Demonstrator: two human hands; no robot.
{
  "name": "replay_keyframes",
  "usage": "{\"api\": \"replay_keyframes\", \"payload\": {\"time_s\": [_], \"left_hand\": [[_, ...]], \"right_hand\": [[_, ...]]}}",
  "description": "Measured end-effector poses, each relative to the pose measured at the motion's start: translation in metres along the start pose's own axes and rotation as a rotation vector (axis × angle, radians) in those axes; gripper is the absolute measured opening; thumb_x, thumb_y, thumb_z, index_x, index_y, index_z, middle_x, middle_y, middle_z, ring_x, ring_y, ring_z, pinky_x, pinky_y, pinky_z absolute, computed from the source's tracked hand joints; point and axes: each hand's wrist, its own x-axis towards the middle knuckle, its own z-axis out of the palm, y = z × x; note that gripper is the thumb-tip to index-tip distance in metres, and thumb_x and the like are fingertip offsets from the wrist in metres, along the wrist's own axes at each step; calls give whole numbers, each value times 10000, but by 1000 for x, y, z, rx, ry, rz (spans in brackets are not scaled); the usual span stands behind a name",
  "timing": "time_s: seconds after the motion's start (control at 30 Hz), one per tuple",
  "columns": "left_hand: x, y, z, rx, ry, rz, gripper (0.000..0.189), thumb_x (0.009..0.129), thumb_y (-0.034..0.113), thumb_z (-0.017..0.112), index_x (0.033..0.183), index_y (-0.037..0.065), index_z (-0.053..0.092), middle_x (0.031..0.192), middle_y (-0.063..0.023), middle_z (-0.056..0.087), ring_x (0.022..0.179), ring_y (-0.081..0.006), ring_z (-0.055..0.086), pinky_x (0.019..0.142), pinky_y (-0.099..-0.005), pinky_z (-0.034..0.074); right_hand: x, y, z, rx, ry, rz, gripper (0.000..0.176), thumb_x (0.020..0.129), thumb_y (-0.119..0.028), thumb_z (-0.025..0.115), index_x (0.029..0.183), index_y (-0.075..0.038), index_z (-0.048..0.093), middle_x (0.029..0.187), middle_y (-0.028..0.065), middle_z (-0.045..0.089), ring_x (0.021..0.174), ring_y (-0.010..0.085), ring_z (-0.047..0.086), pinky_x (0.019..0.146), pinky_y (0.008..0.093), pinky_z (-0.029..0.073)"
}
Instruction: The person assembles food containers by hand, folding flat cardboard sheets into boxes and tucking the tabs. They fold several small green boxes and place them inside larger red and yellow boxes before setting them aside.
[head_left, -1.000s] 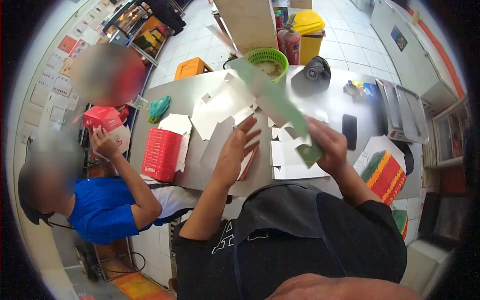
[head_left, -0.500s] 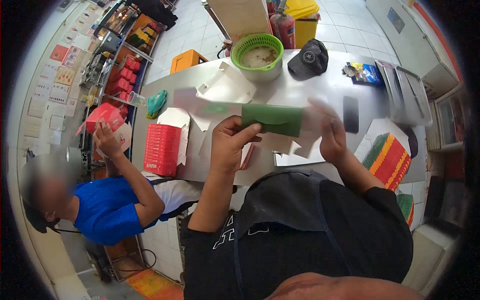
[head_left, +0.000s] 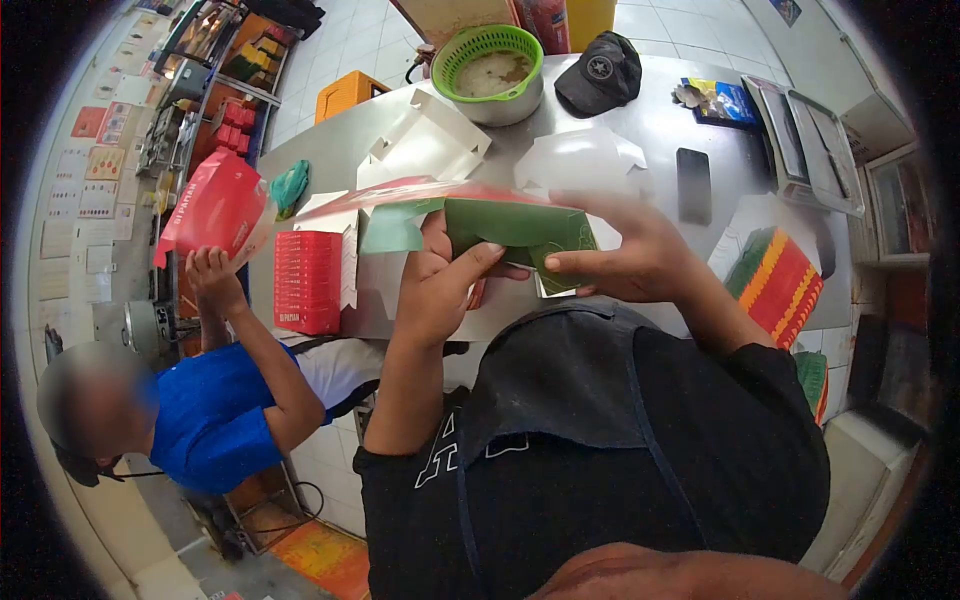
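Note:
A folding cardboard food box (head_left: 520, 222), with a green panel facing me and a blurred red and white sheet stretching left, is held up over the table's near edge. My left hand (head_left: 432, 290) grips its lower left part, the thumb lying on the green panel. At the right end my right hand (head_left: 640, 255) pinches the side flap, thumb in front and fingers along the top edge. White flat cardboard pieces (head_left: 425, 135) lie on the table beyond the box.
At left, a co-worker in a blue shirt (head_left: 215, 410) handles a red box (head_left: 212, 215). Beside them stands a red carton stack (head_left: 307, 285). Around the steel table (head_left: 375, 290) are a green strainer (head_left: 485, 65), cap (head_left: 600, 75), phone (head_left: 693, 185) and colourful carton stack (head_left: 775, 285).
My right hand has come in and taken hold of the box's right end. The box is now more unfolded, its side flap bent. The co-worker's red box is spread wider, and the view has shifted.

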Motion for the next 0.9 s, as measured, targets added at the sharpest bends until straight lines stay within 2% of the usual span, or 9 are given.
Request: {"api": "replay_keyframes", "payload": {"time_s": [0.3, 0.47, 0.5, 0.6, 0.67, 0.7, 0.77, 0.87, 0.9], "left_hand": [[3, -5, 9, -32, -32, -102, 471, 1013, -9, 541, 1449, 6, 365, 1340, -177, 591, 1127, -269, 673, 834, -383, 660], [4, -19, 16, 147, 37, -72, 511, 989, 16, 600, 1453, 38, 388, 1288, -147, 595, 1146, -247, 643, 869, -392, 634], [4, -21, 17, 210, 52, -37, 516, 981, 33, 626, 1445, 29, 402, 1287, -141, 599, 1157, -229, 631, 901, -384, 612], [4, -17, 13, 195, 35, -7, 539, 977, 73, 669, 1445, 19, 406, 1317, -116, 584, 1220, -199, 583, 984, -363, 555], [5, -16, 14, -51, -8, -60, 552, 981, 91, 678, 1451, 17, 398, 1345, -108, 567, 1245, -199, 563, 1010, -354, 527], [6, -18, 15, -152, -23, -76, 557, 983, 99, 682, 1453, 16, 395, 1357, -105, 559, 1253, -199, 556, 1022, -349, 513], [8, -30, 10, -269, -19, -60, 565, 986, 108, 686, 1458, 15, 389, 1375, -103, 544, 1249, -206, 556, 1043, -337, 484], [8, -33, 8, 115, -4, 84, 559, 987, 123, 687, 1452, 15, 395, 1378, -141, 533, 1264, -231, 543, 1061, -357, 449], [6, -31, 9, 265, 24, 129, 559, 986, 131, 688, 1447, 8, 396, 1381, -155, 527, 1275, -237, 533, 1067, -367, 440]], "right_hand": [[3, 2, -5, 65, 19, -46, 585, 774, -461, 797, 1334, -342, 679, 1435, 201, 553, 1204, 383, 631, 986, 473, 528], [-10, 8, 3, 32, 37, 37, 498, 798, -487, 780, 1247, -272, 744, 1398, 232, 568, 1214, 377, 631, 1011, 468, 513], [-13, 8, 4, 70, 42, 101, 495, 806, -411, 797, 1263, -235, 725, 1399, 228, 564, 1206, 356, 633, 996, 451, 526], [-16, -1, 14, 379, 44, 569, 518, 830, -182, 848, 1313, -124, 670, 1403, 214, 555, 1184, 295, 638, 951, 399, 567], [-8, -2, 15, 418, 68, 617, 407, 835, -152, 836, 1226, -207, 735, 1429, 213, 534, 1201, 310, 631, 952, 384, 570], [-8, 3, 18, 273, 108, 375, 379, 838, -134, 829, 1196, -230, 751, 1439, 212, 525, 1206, 313, 629, 944, 377, 576], [-8, 6, 19, 144, 134, 157, 358, 839, -101, 819, 1159, -253, 769, 1454, 209, 511, 1215, 314, 624, 928, 366, 586], [-10, 5, 22, 292, 110, 360, 398, 835, -75, 816, 1193, -237, 750, 1451, 206, 507, 1212, 304, 626, 869, 342, 606], [-12, 4, 25, 404, 107, 522, 443, 831, -81, 821, 1241, -220, 726, 1440, 207, 513, 1201, 296, 631, 827, 327, 616]]}}
